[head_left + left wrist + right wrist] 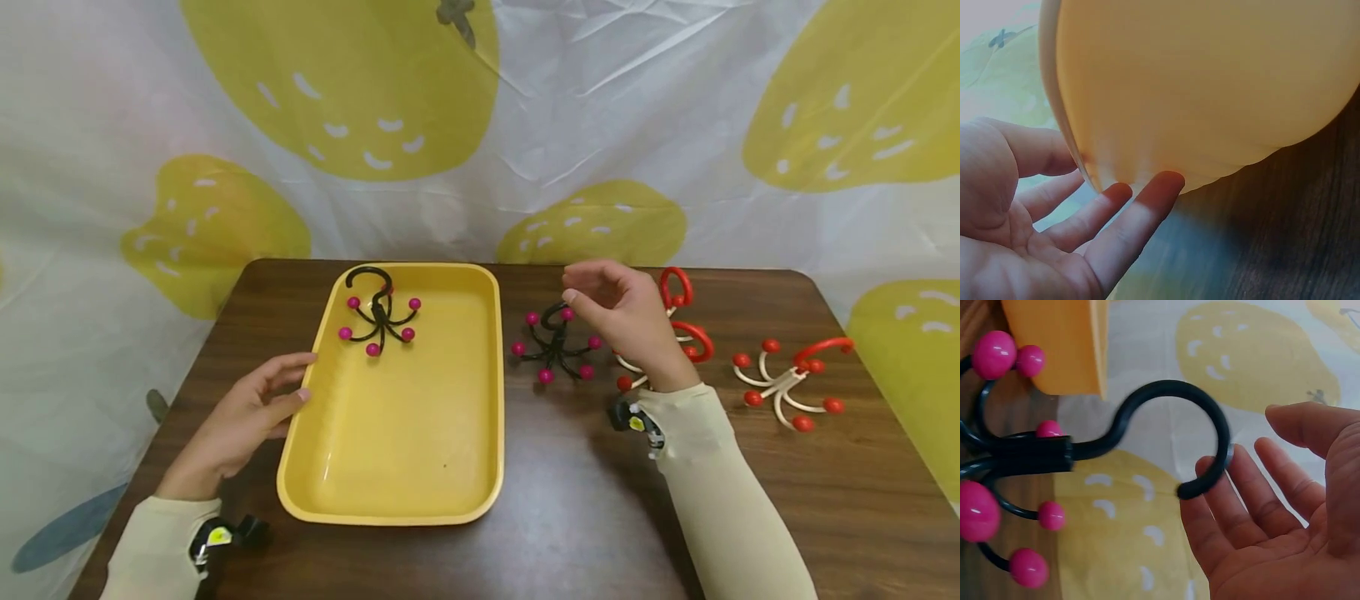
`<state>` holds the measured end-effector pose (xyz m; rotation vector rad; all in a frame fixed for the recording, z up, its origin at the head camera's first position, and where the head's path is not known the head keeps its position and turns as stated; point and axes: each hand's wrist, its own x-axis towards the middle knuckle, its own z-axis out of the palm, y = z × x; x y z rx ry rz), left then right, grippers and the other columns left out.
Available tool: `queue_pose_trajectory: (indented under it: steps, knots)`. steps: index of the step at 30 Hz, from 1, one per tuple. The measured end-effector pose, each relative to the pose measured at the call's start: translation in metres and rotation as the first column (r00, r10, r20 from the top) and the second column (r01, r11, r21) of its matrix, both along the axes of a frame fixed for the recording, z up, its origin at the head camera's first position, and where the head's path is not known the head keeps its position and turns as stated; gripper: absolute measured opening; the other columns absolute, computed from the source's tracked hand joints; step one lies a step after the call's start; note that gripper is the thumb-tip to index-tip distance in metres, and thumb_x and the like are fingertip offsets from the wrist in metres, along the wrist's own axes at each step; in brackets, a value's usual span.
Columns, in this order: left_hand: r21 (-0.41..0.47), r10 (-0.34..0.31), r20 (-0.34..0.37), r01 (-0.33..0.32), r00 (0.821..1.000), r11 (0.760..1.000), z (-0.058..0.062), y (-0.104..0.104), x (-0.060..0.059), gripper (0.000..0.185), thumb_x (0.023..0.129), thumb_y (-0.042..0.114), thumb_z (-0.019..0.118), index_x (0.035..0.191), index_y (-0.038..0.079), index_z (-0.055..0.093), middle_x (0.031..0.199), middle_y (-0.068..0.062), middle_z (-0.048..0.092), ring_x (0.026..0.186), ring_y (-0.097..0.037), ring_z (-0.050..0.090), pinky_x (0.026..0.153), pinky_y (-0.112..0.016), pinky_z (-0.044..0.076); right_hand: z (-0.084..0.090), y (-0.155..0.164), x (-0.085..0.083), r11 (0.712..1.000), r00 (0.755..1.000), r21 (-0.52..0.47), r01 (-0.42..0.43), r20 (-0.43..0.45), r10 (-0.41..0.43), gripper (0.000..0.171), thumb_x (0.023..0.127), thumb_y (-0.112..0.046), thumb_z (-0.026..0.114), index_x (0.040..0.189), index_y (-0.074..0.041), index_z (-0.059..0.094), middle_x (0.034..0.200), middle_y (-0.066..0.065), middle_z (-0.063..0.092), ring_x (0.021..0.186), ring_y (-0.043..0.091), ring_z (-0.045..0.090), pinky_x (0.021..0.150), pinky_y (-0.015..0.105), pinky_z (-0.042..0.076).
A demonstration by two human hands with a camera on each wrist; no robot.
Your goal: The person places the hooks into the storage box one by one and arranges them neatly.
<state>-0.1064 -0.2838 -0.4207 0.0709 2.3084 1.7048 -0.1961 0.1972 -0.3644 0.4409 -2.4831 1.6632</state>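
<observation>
My left hand [243, 421] touches the left rim of a yellow plastic tray [412, 442], fingers loosely extended; in the left wrist view its fingertips rest along the tray wall [1210, 81]. Inside the tray, at the back left, lies a black multi-arm hook hanger [381, 317] with pink ball tips. A second black hook hanger [557, 350] stands on the table right of the tray. My right hand [637, 321] is just above and beside its curved hook [1219, 425], thumb apart from the fingers, gripping nothing. Whether the fingertips touch the hook I cannot tell.
White hook hangers with red hooks and red ball tips lie to the right: one [783, 383] near the table's right side, others [701, 340] partly hidden behind my right hand and wrist. A lemon-print cloth [420, 217] hangs behind the brown wooden table [555, 517].
</observation>
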Motion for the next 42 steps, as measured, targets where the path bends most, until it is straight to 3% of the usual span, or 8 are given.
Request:
queue_pose_trajectory:
  steps: [7, 19, 26, 34, 42]
  knots:
    - [-0.015, -0.004, 0.005, 0.005, 1.0, 1.0, 0.001, -0.001, 0.0, 0.056, 0.109, 0.017, 0.06, 0.16, 0.005, 0.038, 0.155, -0.031, 0.047, 0.106, -0.011, 0.073, 0.082, -0.039, 0.066, -0.013, 0.0, 0.0, 0.997, 0.999, 0.06, -0.041, 0.035, 0.039, 0.027, 0.101, -0.021, 0.073, 0.126, -0.01, 0.074, 0.12, 0.014, 0.077, 0.094, 0.008, 0.074, 0.078, 0.021, 0.057]
    - [-0.02, -0.019, 0.005, 0.019, 1.0, 1.0, 0.002, -0.003, 0.001, 0.055, 0.109, 0.015, 0.06, 0.159, 0.005, 0.039, 0.154, -0.032, 0.047, 0.106, -0.013, 0.073, 0.082, -0.043, 0.067, -0.022, 0.006, 0.002, 0.989, 0.998, 0.141, -0.032, 0.066, 0.022, 0.025, 0.1, -0.025, 0.076, 0.123, -0.016, 0.077, 0.115, 0.006, 0.079, 0.086, 0.019, 0.072, 0.065, 0.025, 0.056]
    - [-0.009, -0.016, 0.002, 0.016, 1.0, 1.0, 0.001, -0.002, 0.001, 0.055, 0.109, 0.014, 0.06, 0.159, 0.004, 0.039, 0.154, -0.032, 0.046, 0.106, -0.012, 0.073, 0.082, -0.042, 0.067, -0.026, 0.007, 0.0, 0.994, 0.993, 0.079, -0.07, 0.103, 0.062, 0.026, 0.101, -0.021, 0.074, 0.125, -0.01, 0.076, 0.111, 0.009, 0.081, 0.099, 0.011, 0.076, 0.075, 0.02, 0.058]
    - [-0.021, -0.004, 0.01, 0.005, 1.0, 1.0, 0.002, -0.001, 0.002, 0.056, 0.109, 0.016, 0.06, 0.16, 0.005, 0.038, 0.153, -0.031, 0.047, 0.106, -0.012, 0.073, 0.083, -0.041, 0.067, -0.026, 0.006, 0.0, 0.995, 0.99, -0.006, -0.102, 0.095, 0.102, 0.028, 0.102, -0.015, 0.073, 0.126, -0.002, 0.073, 0.108, 0.014, 0.081, 0.099, 0.007, 0.078, 0.078, 0.019, 0.06]
    - [-0.015, -0.008, 0.01, 0.008, 1.0, 1.0, 0.002, -0.002, 0.002, 0.056, 0.109, 0.015, 0.06, 0.16, 0.005, 0.038, 0.154, -0.031, 0.047, 0.107, -0.012, 0.073, 0.083, -0.041, 0.066, -0.023, 0.006, 0.0, 0.996, 0.992, -0.021, -0.091, 0.082, 0.092, 0.026, 0.101, -0.014, 0.074, 0.125, -0.005, 0.075, 0.104, 0.009, 0.083, 0.096, 0.005, 0.078, 0.082, 0.018, 0.06]
